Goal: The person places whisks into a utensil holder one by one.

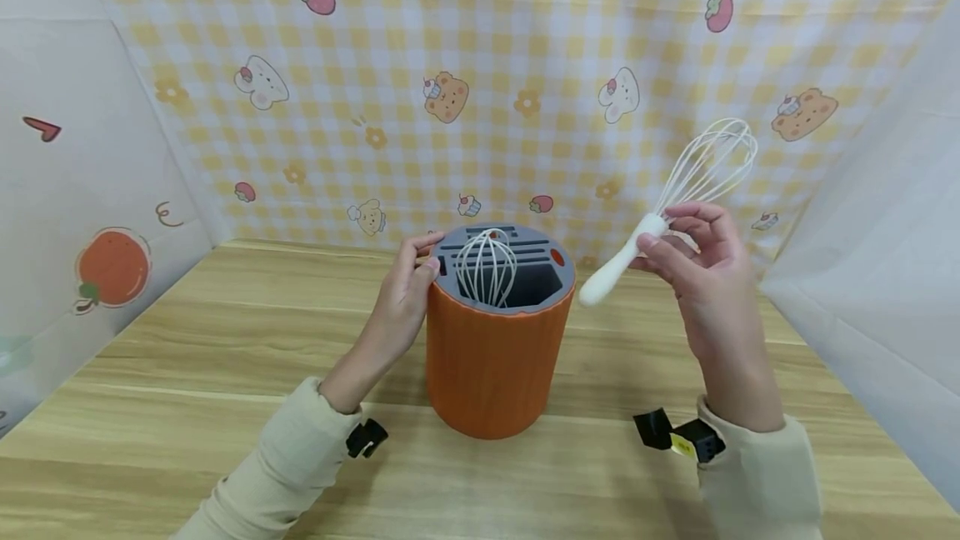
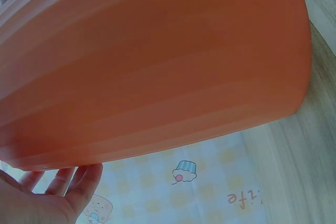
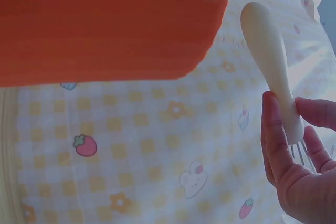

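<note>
In the head view, my right hand (image 1: 701, 257) pinches a white whisk (image 1: 618, 269) where its handle meets the wires. The whisk is held in the air to the right of an orange utensil holder (image 1: 495, 373), tilted with its wire end up and its handle end towards the holder. The right wrist view shows thumb and fingers on either side of the whisk's handle (image 3: 268, 45). My left hand (image 1: 401, 294) grips the holder's left upper edge, thumb at the rim. A second whisk (image 1: 486, 269) stands wires-up in the holder's large compartment; its handle is hidden inside.
The holder's grey top (image 1: 525, 250) has several narrow slots besides the large compartment. It stands on a wood-grain table (image 1: 225, 407). A yellow checked cloth (image 1: 525, 165) hangs behind, with pale sheets at both sides.
</note>
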{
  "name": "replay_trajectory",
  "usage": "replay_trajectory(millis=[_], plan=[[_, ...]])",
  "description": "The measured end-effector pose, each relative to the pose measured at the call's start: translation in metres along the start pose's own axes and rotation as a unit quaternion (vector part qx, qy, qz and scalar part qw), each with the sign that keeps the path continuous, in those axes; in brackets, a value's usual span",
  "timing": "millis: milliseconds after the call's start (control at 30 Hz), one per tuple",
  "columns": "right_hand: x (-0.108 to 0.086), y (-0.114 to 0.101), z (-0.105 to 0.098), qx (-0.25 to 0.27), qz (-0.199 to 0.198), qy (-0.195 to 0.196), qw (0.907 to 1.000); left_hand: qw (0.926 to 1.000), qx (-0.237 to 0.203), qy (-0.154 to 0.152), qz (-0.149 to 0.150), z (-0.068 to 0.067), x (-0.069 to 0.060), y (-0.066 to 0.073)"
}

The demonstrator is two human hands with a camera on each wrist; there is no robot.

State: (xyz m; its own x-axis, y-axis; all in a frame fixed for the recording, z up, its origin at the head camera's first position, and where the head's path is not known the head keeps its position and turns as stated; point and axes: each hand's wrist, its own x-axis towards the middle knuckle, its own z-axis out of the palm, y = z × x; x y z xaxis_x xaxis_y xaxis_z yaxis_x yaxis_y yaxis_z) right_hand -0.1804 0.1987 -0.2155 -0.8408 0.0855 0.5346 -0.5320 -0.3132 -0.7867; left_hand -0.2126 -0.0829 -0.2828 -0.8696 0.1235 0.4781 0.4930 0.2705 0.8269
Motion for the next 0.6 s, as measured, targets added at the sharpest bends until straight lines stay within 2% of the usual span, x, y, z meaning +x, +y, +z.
replay_trajectory(millis=[200,367,500,600], plan=[[-0.008,0.002,0.021,-0.003,-0.048,0.009,0.9988,1.0,0.001,0.001,0.0,0.0,0.0,-0.001],[-0.011,0.012,0.034,-0.037,-0.11,-0.021,0.993,1.0,0.001,0.001,0.0,0.0,0.0,-0.001],[-0.014,0.02,0.039,-0.136,-0.147,-0.054,0.9783,1.0,-0.002,0.001,0.0,0.0,0.0,-0.001],[-0.016,0.022,0.041,-0.208,-0.169,-0.07,0.9608,1.0,-0.003,0.0,0.001,0.0,0.0,-0.001]])
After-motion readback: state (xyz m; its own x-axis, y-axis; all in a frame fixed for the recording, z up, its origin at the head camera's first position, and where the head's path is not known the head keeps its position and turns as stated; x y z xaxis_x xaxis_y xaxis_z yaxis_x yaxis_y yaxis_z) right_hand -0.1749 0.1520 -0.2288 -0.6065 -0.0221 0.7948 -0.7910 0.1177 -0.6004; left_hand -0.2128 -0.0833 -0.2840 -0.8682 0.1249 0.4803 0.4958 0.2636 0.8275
